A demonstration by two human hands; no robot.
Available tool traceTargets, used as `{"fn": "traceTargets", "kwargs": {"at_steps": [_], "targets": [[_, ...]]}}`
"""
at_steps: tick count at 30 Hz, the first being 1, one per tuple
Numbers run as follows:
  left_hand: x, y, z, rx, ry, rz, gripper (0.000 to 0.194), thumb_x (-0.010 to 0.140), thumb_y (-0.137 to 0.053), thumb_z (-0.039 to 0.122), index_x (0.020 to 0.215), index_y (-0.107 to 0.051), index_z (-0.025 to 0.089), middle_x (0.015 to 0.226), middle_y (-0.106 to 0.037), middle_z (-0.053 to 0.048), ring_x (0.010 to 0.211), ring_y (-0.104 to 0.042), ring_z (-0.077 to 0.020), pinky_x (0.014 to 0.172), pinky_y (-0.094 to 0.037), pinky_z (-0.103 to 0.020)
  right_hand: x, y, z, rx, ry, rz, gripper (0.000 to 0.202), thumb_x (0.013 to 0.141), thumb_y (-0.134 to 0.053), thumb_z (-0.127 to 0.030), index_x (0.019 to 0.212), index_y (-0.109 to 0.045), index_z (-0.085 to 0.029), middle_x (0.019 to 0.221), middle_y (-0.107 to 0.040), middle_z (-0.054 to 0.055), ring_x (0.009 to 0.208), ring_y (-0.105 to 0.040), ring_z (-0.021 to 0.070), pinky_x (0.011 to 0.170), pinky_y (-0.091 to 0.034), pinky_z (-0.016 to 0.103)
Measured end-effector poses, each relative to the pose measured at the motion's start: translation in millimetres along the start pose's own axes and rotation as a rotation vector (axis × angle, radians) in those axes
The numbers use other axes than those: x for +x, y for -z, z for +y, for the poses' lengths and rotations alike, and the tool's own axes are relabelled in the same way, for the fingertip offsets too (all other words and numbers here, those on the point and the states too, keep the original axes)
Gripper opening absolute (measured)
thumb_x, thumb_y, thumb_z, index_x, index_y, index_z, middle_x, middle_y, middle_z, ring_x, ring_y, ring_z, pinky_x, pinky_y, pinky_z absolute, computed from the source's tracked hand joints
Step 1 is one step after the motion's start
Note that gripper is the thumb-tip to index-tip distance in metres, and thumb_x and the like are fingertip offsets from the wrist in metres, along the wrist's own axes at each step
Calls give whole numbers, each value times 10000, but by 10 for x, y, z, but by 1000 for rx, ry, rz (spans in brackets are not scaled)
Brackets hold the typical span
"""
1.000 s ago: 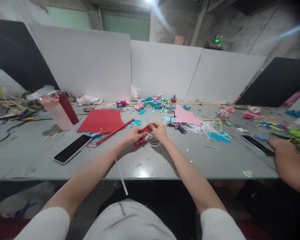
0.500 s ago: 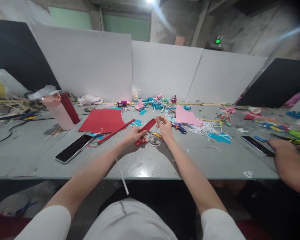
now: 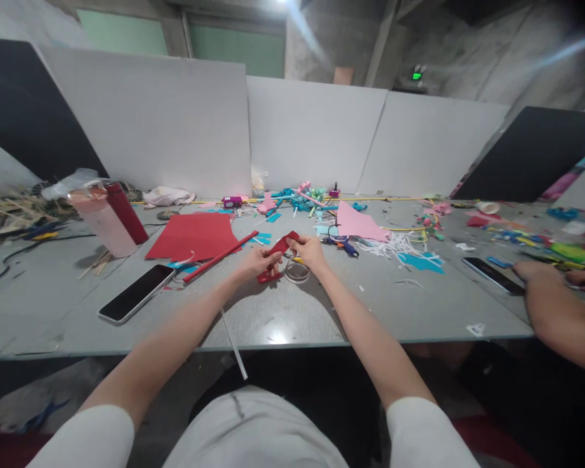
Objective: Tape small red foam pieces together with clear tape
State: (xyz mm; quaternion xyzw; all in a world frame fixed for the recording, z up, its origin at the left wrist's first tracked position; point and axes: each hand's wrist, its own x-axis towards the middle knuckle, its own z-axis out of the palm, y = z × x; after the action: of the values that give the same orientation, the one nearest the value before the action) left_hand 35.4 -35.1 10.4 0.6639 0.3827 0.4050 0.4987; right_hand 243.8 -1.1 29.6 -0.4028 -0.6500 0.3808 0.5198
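- Strip of red material (image 3: 283, 243) is held up btwn two bare hands, just above the gray table (image 3: 283, 315), nr its center.
- L hand (image 3: 256, 261) is closed, thumb & fingers pinching the strip's near end.
- R hand (image 3: 311, 252) is closed too, fingertips gripping the far end; exact finger spread is too small to tell.
- Small red piece (image 3: 268, 277) sits below L hand; can't tell if the two touch.
- Clear ring (image 3: 297, 271) lies just beside it, below R hand, w/ a bit of yellow at its upper edge.
- Red sheet (image 3: 192, 236) lies flat to the L, w/ red rod (image 3: 221, 257) slanting along its near R side.
- Phone (image 3: 136, 294), screen dark, is nearer the L forearm; pink bottle (image 3: 104, 224) & dark red bottle (image 3: 127, 213) stand behind it, farther L.
- Pink sheet (image 3: 358, 222), blue-handled tool (image 3: 344, 247), white paper shreds (image 3: 394, 246) & blue scrap (image 3: 422, 262) are to the R.
- White strip (image 3: 234, 346) pokes past the table's front edge, below L forearm.
- 2nd person's arm (image 3: 560, 305) rests at far R, nr another phone (image 3: 493, 275).
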Motion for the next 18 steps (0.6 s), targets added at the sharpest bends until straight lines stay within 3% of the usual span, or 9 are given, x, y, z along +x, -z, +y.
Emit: {"fn": "traceTargets", "kwargs": {"at_steps": [7,10,14,18], "targets": [[8,15,-26,-25,14,-35,654,806,-774,802,807,-732,150,614,-717,-106,470,-626,-163,476,-433,-270,-18,38,-47,11,38,5,667,754,-761,-834,568,-615,-210,546,-563,10,528,-453,126,530,-405,291],[-18,4,-17,-49,45,-53,603,809,-809,736,813,-745,136,640,-722,-119,483,-631,-171,492,-450,-286,-40,16,-27,34,14,-31,652,745,-778,-816,575,-627,-205,544,-557,2,520,-439,120,520,-372,289],[-42,-48,19,-115,39,-31,517,837,-834,637,986,-752,149,731,-758,-106,551,-674,-192,545,-493,-306,-63,-21,-3,27,-11,-122,608,732,-799,-782,630,-687,-193,547,-567,-9,524,-436,116,525,-349,282],[-51,-76,49,-99,14,-29,562,864,-775,721,938,-728,166,714,-754,-97,548,-672,-186,534,-494,-296,-81,-75,8,20,27,-203,540,759,-810,-721,741,-760,-184,578,-592,-19,558,-468,126,569,-381,279]]}}
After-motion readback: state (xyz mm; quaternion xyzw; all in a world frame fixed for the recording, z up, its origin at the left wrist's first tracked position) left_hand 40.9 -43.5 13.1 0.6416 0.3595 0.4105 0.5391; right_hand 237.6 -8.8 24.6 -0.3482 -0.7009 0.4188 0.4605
